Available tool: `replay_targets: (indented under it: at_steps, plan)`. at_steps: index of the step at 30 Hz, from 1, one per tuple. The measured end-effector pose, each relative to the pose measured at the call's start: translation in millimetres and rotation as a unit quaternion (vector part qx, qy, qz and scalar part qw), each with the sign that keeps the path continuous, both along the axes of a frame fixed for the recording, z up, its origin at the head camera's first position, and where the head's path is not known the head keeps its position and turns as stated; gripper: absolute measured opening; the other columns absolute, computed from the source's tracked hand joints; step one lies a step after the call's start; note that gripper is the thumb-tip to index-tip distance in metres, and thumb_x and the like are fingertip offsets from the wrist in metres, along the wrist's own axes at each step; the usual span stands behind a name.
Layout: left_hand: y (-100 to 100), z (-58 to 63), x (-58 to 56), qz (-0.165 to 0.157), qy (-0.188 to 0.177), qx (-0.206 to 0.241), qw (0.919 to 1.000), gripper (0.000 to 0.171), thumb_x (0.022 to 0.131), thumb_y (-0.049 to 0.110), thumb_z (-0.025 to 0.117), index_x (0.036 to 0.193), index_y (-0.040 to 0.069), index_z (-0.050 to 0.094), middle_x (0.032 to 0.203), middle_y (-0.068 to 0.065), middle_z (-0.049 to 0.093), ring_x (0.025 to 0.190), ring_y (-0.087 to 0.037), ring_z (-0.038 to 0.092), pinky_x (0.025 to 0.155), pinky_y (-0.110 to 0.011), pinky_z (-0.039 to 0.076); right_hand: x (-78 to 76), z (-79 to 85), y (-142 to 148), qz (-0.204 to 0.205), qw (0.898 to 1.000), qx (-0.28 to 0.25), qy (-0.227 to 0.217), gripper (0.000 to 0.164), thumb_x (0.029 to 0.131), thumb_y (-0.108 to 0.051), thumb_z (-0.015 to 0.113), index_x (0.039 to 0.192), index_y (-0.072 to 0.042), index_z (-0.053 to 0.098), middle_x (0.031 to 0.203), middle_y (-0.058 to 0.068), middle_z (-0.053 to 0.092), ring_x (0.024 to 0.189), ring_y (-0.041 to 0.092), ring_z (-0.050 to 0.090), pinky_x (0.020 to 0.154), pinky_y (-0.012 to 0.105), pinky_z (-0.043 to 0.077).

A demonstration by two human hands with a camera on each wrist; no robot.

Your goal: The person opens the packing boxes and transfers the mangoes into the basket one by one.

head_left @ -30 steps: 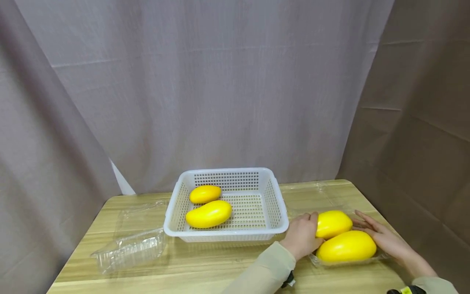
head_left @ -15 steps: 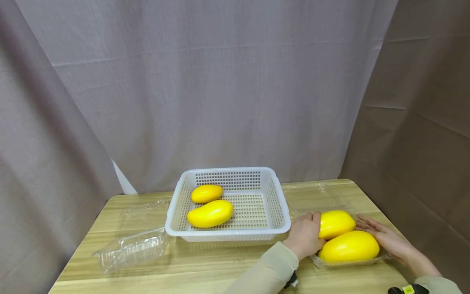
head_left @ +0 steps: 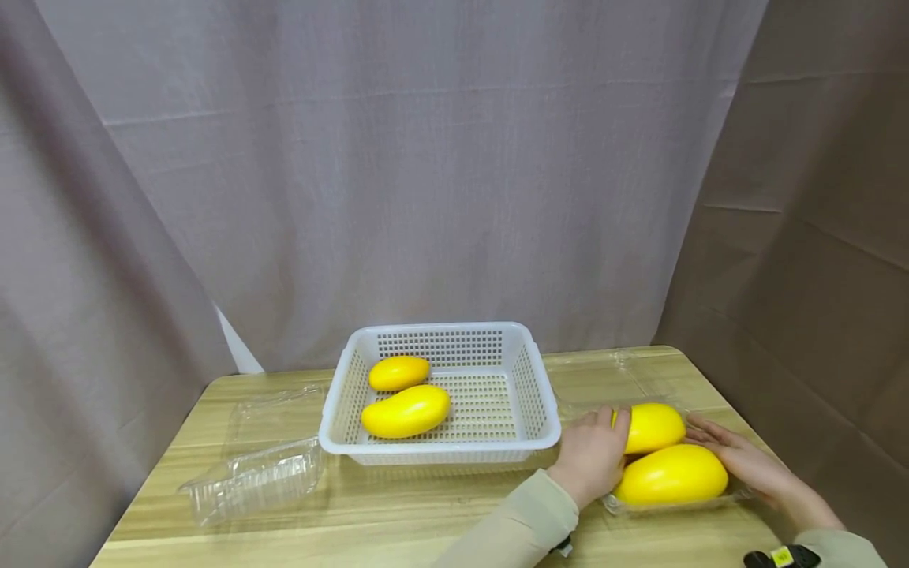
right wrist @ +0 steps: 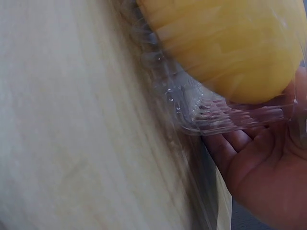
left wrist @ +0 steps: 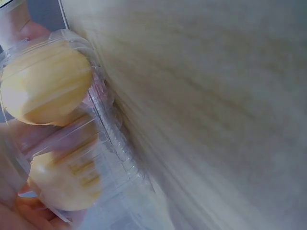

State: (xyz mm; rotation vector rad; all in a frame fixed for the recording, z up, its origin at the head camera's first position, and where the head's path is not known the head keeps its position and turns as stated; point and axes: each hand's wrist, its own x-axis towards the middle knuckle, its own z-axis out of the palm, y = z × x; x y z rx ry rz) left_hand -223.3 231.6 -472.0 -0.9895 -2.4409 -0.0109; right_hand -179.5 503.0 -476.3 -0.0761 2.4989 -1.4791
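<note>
Two yellow mangoes lie side by side in a clear plastic clamshell box (right wrist: 192,124) at the table's right. My left hand (head_left: 589,461) is at the box's left end, its fingers and thumb curled on the end of the far mango (head_left: 655,427). The near mango (head_left: 671,475) lies in front of it, also seen through the clear wall in the left wrist view. My right hand (head_left: 746,461) rests along the right end of the box, fingers extended; in the right wrist view its palm (right wrist: 268,177) is up against the ribbed plastic.
A white perforated basket (head_left: 440,450) with two more mangoes (head_left: 406,412) stands mid-table, just left of my left hand. Another clear clamshell box (head_left: 259,477) lies opened at the left. The raised transparent lid (head_left: 604,379) of the right box extends behind the mangoes. Grey curtains border the table.
My left hand's fingers have shifted slightly on the far mango. The right hand stays at the box's right end, and the basket and left box stay put.
</note>
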Motion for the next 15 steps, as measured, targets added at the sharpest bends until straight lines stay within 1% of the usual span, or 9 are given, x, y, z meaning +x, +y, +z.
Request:
replay_targets:
  at_steps: [3, 5, 6, 8, 9, 11, 12, 13, 15]
  plan:
    - [0, 1.6, 1.6, -0.005, 0.019, -0.004, 0.9998, 0.062, 0.09, 0.044, 0.07, 0.144, 0.023, 0.049, 0.114, 0.007, 0.059, 0.09, -0.006, 0.06, 0.069, -0.019, 0.052, -0.7, 1.2, -1, -0.001, 1.0, -0.002, -0.009, 0.067, 0.111, -0.022, 0.036, 0.151, 0.019, 0.001, 0.152, 0.044, 0.017, 0.102, -0.019, 0.047, 0.084, 0.014, 0.046]
    - [-1, 2.4, 2.3, -0.014, 0.04, -0.004, 0.9991, 0.061, 0.091, 0.043, 0.07, 0.144, 0.021, 0.049, 0.116, 0.006, 0.059, 0.092, -0.007, 0.06, 0.071, -0.019, 0.053, -1.0, 2.0, -1, -0.006, 1.0, 0.006, -0.016, 0.066, 0.111, -0.021, 0.035, 0.151, 0.019, 0.002, 0.153, 0.044, 0.017, 0.106, -0.013, 0.05, 0.085, 0.015, 0.046]
    - [-1, 2.9, 2.6, -0.019, 0.051, -0.001, 0.9985, 0.061, 0.091, 0.042, 0.07, 0.144, 0.02, 0.049, 0.116, 0.005, 0.059, 0.093, -0.008, 0.061, 0.072, -0.018, 0.053, -1.3, 2.4, -1, -0.008, 1.0, 0.015, -0.019, 0.065, 0.111, -0.021, 0.034, 0.151, 0.02, 0.002, 0.152, 0.044, 0.018, 0.113, -0.005, 0.053, 0.086, 0.017, 0.047]
    - [0, 3.9, 2.7, -0.028, 0.072, 0.005, 0.997, 0.062, 0.091, 0.042, 0.071, 0.144, 0.019, 0.049, 0.118, 0.003, 0.059, 0.095, -0.009, 0.061, 0.073, -0.018, 0.054, -1.8, 3.5, -2, -0.018, 0.999, 0.034, -0.025, 0.064, 0.112, -0.021, 0.033, 0.15, 0.021, 0.004, 0.152, 0.044, 0.019, 0.128, 0.019, 0.053, 0.096, 0.03, 0.049]
    - [0, 4.7, 2.9, -0.031, 0.079, 0.012, 0.9963, 0.063, 0.09, 0.042, 0.071, 0.144, 0.018, 0.049, 0.118, 0.002, 0.059, 0.096, -0.009, 0.061, 0.073, -0.018, 0.054, -2.2, 4.2, -2, -0.023, 0.998, 0.04, -0.031, 0.064, 0.112, -0.022, 0.033, 0.15, 0.021, 0.005, 0.153, 0.044, 0.016, 0.136, 0.033, 0.046, 0.103, 0.039, 0.046]
    - [1, 7.6, 3.6, -0.037, 0.087, 0.025, 0.9952, 0.063, 0.09, 0.04, 0.072, 0.144, 0.017, 0.049, 0.118, 0.002, 0.059, 0.096, -0.01, 0.061, 0.071, -0.019, 0.054, -2.9, 5.5, -3, -0.03, 0.997, 0.054, -0.038, 0.065, 0.112, -0.024, 0.031, 0.149, 0.022, 0.005, 0.153, 0.045, 0.012, 0.14, 0.056, 0.026, 0.108, 0.058, 0.038]
    - [1, 10.0, 4.1, -0.04, 0.089, 0.032, 0.9948, 0.063, 0.09, 0.039, 0.072, 0.144, 0.017, 0.049, 0.118, 0.002, 0.059, 0.095, -0.01, 0.061, 0.07, -0.019, 0.054, -3.2, 5.8, -3, -0.032, 0.997, 0.053, -0.042, 0.065, 0.112, -0.025, 0.031, 0.149, 0.021, 0.005, 0.153, 0.046, 0.009, 0.14, 0.06, 0.019, 0.108, 0.064, 0.035]
    - [2, 12.7, 4.6, -0.044, 0.087, 0.039, 0.9945, 0.063, 0.089, 0.038, 0.072, 0.144, 0.017, 0.049, 0.118, 0.002, 0.059, 0.095, -0.009, 0.061, 0.069, -0.019, 0.054, -3.2, 6.0, -4, -0.033, 0.997, 0.053, -0.043, 0.065, 0.112, -0.026, 0.03, 0.15, 0.021, 0.005, 0.153, 0.046, 0.008, 0.139, 0.062, 0.018, 0.107, 0.067, 0.033]
    - [2, 20.6, 6.7, -0.05, 0.083, 0.049, 0.9941, 0.063, 0.089, 0.037, 0.073, 0.144, 0.017, 0.049, 0.117, 0.003, 0.059, 0.094, -0.009, 0.06, 0.066, -0.018, 0.053, -2.4, 6.1, -3, -0.033, 0.997, 0.05, -0.039, 0.065, 0.112, -0.027, 0.03, 0.15, 0.021, 0.007, 0.152, 0.046, 0.011, 0.137, 0.058, 0.029, 0.106, 0.061, 0.039]
